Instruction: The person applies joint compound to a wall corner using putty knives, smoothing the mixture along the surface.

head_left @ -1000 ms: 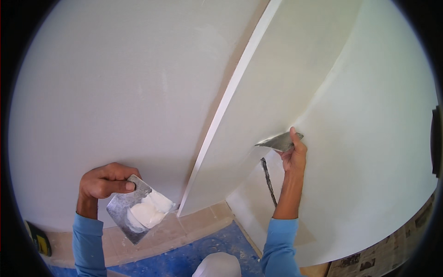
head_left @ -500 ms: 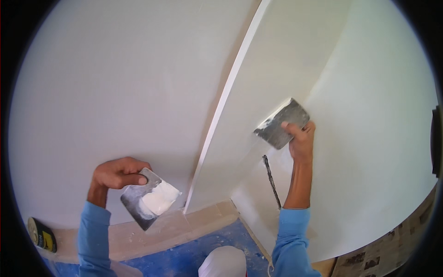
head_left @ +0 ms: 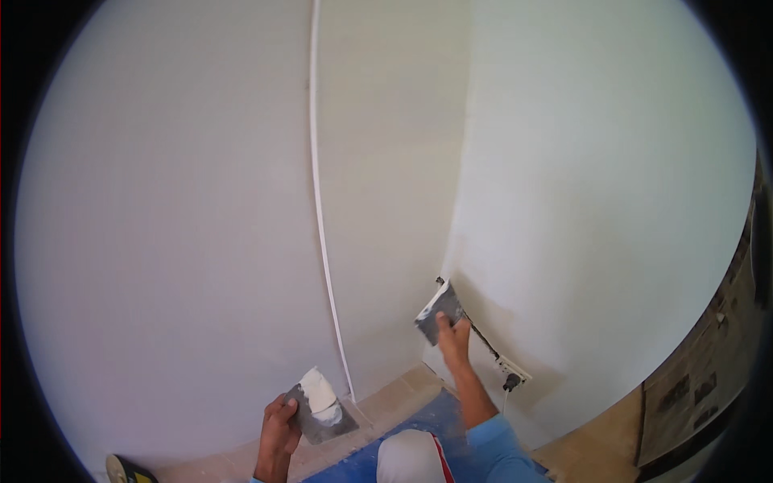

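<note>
We see the left hand [head_left: 278, 427] low and left of the middle, its bare forearm rising from the lower edge with a trace of blue sleeve at the rim. It is closed on one corner of the left blade [head_left: 332, 428], thumb laid over the near face and the other fingers mostly hidden behind. That blade is tilted, face toward us, and carries a thick white lump of putty [head_left: 319, 390] along its upper part, in front of the foot of the left wall [head_left: 177, 241]. The right hand [head_left: 454, 338] reaches farther up and out; its forearm leans up and to the left out of a blue sleeve [head_left: 498, 451], the wrist roughly in line with it. We see it gripping the right blade [head_left: 437, 318], one digit pressed flat on the grey face. This blade stands slanted at the inner corner, its upper left edge lined with white, over part of a dark groove [head_left: 483, 340] that runs down to a socket [head_left: 512, 377] in the right wall [head_left: 596, 241]. Whether its edge touches the wall, we cannot tell. Between the arms, we notice a white rounded shape [head_left: 409, 459] with a red stripe, above a blue sheet [head_left: 362, 463].
</note>
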Motion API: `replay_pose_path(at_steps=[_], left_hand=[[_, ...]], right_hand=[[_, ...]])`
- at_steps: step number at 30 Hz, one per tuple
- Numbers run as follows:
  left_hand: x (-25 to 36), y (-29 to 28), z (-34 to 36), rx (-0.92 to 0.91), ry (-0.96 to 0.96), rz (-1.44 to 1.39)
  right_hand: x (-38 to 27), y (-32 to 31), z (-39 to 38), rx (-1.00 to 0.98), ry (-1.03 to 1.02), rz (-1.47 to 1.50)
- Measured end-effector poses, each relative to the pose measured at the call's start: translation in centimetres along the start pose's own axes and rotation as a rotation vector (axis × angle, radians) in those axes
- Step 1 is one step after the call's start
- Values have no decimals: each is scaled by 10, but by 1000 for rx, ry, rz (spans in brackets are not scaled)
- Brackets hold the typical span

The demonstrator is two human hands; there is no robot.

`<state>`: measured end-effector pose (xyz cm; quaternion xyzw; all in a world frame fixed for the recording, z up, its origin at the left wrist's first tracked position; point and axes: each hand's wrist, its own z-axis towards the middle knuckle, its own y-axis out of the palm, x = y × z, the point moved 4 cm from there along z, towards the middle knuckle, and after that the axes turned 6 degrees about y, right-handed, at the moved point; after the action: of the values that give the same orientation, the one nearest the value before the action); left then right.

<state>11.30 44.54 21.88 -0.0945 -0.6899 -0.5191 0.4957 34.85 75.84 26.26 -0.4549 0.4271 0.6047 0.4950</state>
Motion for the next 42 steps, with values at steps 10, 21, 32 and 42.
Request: replay_pose_path(at_steps=[10, 21, 32, 42], left_hand=[[-17, -44, 12, 56, 47, 63], [-1, -25, 6, 4, 103, 160], [9, -26, 10, -34, -17, 95], [-3, -36, 12, 98, -65, 77]], right_hand=[[-19, -2, 114, 116, -270, -520], [-40, 78, 43, 172, -593, -328], [-9, -29, 72, 130, 212, 549], [-75, 5, 97, 116, -200, -396]])
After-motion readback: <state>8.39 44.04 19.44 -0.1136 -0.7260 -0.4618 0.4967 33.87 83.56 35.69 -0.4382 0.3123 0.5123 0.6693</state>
